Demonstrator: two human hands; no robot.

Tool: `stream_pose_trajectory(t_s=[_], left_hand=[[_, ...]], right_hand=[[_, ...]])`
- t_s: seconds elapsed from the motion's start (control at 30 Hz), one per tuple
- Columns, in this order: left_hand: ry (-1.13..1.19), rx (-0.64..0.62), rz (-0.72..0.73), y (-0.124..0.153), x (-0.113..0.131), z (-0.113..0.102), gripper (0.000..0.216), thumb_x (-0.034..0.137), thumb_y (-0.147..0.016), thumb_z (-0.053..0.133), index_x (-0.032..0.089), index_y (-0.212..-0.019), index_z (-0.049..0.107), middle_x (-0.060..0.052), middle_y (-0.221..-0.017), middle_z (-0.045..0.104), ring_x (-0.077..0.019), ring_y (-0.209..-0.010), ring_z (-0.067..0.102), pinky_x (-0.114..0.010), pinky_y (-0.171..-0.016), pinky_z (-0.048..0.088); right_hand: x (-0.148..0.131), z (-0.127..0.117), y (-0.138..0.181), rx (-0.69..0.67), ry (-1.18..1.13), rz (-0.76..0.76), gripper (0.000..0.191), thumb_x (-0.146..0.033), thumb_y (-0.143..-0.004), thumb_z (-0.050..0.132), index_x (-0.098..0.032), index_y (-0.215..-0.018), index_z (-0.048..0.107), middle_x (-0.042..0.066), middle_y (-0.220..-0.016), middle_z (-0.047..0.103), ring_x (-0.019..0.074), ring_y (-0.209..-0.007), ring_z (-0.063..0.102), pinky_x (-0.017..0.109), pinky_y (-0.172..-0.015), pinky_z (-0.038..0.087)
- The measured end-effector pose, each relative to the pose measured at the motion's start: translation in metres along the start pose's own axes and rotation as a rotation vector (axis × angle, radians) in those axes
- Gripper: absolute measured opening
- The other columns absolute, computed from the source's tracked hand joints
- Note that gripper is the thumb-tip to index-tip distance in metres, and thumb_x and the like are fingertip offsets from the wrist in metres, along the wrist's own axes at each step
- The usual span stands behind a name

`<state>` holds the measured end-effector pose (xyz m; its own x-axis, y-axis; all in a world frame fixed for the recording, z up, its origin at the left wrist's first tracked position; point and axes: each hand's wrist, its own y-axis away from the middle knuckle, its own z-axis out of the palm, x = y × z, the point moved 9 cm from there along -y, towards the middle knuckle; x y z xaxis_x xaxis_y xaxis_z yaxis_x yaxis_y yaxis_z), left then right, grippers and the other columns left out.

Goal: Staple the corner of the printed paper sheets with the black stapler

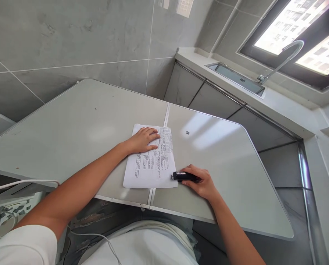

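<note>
A white printed paper sheet (pixel 153 165) lies on a pale grey table (pixel 78 125). My left hand (pixel 143 140) rests flat on the sheet's upper left part, fingers stretched out. My right hand (pixel 201 182) is closed around a small black stapler (pixel 183 176) at the sheet's lower right corner. The stapler's tip points left and touches the paper's edge.
Two small staples (pixel 187 133) lie on the table beyond the paper. A sink (pixel 236 78) with a curved tap (pixel 285 57) sits in the counter at the back right under a window. A white cable (pixel 23 183) runs at the lower left. The table's right edge is rounded.
</note>
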<state>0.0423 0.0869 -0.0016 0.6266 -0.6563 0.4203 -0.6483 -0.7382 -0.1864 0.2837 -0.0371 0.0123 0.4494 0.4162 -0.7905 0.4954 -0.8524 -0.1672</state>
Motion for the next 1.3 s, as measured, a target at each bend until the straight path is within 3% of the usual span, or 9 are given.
stream_pose_trajectory(t_s=[0.13, 0.23, 0.4, 0.5, 0.67, 0.77, 0.97, 1.13, 1.3], left_hand=[[0.004, -0.05, 0.048, 0.0, 0.011, 0.002, 0.049, 0.052, -0.095, 0.065, 0.025, -0.136, 0.063, -0.012, -0.147, 0.056, -0.0342, -0.136, 0.05, -0.054, -0.12, 0.026], [0.029, -0.079, 0.077, 0.0, 0.02, 0.005, 0.053, 0.054, -0.095, 0.065, 0.027, -0.141, 0.061, -0.013, -0.153, 0.053, -0.035, -0.141, 0.048, -0.055, -0.123, 0.023], [0.103, -0.196, 0.186, 0.003, 0.039, 0.021, 0.066, 0.06, -0.091, 0.068, 0.041, -0.152, 0.051, -0.003, -0.169, 0.037, -0.0349, -0.158, 0.026, -0.055, -0.128, 0.015], [0.134, -0.263, 0.218, 0.007, 0.043, 0.023, 0.066, 0.058, -0.09, 0.07, 0.044, -0.152, 0.051, 0.001, -0.169, 0.036, -0.0345, -0.161, 0.017, -0.056, -0.129, 0.012], [0.217, -0.297, 0.239, 0.011, 0.045, 0.011, 0.064, 0.054, -0.085, 0.078, 0.044, -0.146, 0.059, 0.002, -0.164, 0.045, -0.0332, -0.16, 0.025, -0.054, -0.13, 0.017], [0.233, -0.275, 0.246, 0.011, 0.046, 0.008, 0.063, 0.053, -0.083, 0.081, 0.045, -0.142, 0.062, 0.003, -0.16, 0.051, -0.0324, -0.157, 0.032, -0.053, -0.129, 0.019], [0.21, -0.129, 0.27, 0.005, 0.043, 0.006, 0.056, 0.046, -0.087, 0.078, 0.042, -0.141, 0.063, -0.004, -0.152, 0.058, -0.0316, -0.139, 0.054, -0.05, -0.122, 0.033], [0.152, -0.208, 0.25, 0.005, 0.045, 0.018, 0.059, 0.051, -0.093, 0.07, 0.043, -0.149, 0.055, -0.001, -0.165, 0.043, -0.0333, -0.158, 0.029, -0.057, -0.129, 0.015], [0.161, -0.303, 0.272, 0.006, 0.056, 0.026, 0.065, 0.056, -0.094, 0.065, 0.043, -0.155, 0.048, 0.001, -0.169, 0.037, -0.0311, -0.16, 0.023, -0.054, -0.131, 0.009]], right_hand=[[0.012, -0.012, -0.001, 0.201, 0.136, 0.107, 0.028, -0.038, -0.092, 0.075, -0.028, -0.118, 0.074, 0.005, -0.1, 0.074, 0.021, -0.083, 0.069, 0.034, -0.076, 0.057], [0.016, -0.018, -0.001, 0.279, 0.203, 0.112, 0.033, -0.039, -0.092, 0.075, -0.03, -0.123, 0.072, 0.005, -0.103, 0.074, 0.0232, -0.087, 0.069, 0.037, -0.078, 0.058], [0.011, -0.013, -0.003, 0.241, 0.204, 0.032, 0.034, -0.039, -0.093, 0.073, -0.032, -0.126, 0.071, 0.006, -0.105, 0.075, 0.026, -0.094, 0.068, 0.042, -0.082, 0.06], [0.008, -0.011, -0.004, 0.229, 0.168, 0.005, 0.035, -0.037, -0.094, 0.072, -0.032, -0.129, 0.069, 0.006, -0.107, 0.075, 0.0264, -0.097, 0.067, 0.043, -0.084, 0.059], [-0.001, -0.001, -0.005, 0.147, 0.091, -0.051, 0.032, -0.032, -0.096, 0.071, -0.031, -0.128, 0.07, 0.006, -0.106, 0.075, 0.0255, -0.096, 0.068, 0.043, -0.083, 0.059], [-0.008, 0.001, -0.007, 0.163, 0.091, -0.067, 0.032, -0.031, -0.096, 0.071, -0.03, -0.127, 0.07, 0.007, -0.105, 0.075, 0.0253, -0.094, 0.068, 0.042, -0.082, 0.059], [-0.015, 0.005, -0.011, 0.157, 0.105, -0.079, 0.03, -0.031, -0.096, 0.07, -0.029, -0.126, 0.07, 0.007, -0.102, 0.075, 0.0257, -0.092, 0.068, 0.043, -0.081, 0.059], [-0.016, 0.004, -0.01, 0.174, 0.121, -0.096, 0.032, -0.028, -0.096, 0.07, -0.03, -0.128, 0.069, 0.007, -0.105, 0.075, 0.0255, -0.093, 0.067, 0.043, -0.082, 0.058], [-0.013, 0.001, -0.008, 0.205, 0.145, -0.08, 0.033, -0.029, -0.096, 0.07, -0.031, -0.129, 0.069, 0.007, -0.108, 0.075, 0.0261, -0.095, 0.068, 0.044, -0.083, 0.059]])
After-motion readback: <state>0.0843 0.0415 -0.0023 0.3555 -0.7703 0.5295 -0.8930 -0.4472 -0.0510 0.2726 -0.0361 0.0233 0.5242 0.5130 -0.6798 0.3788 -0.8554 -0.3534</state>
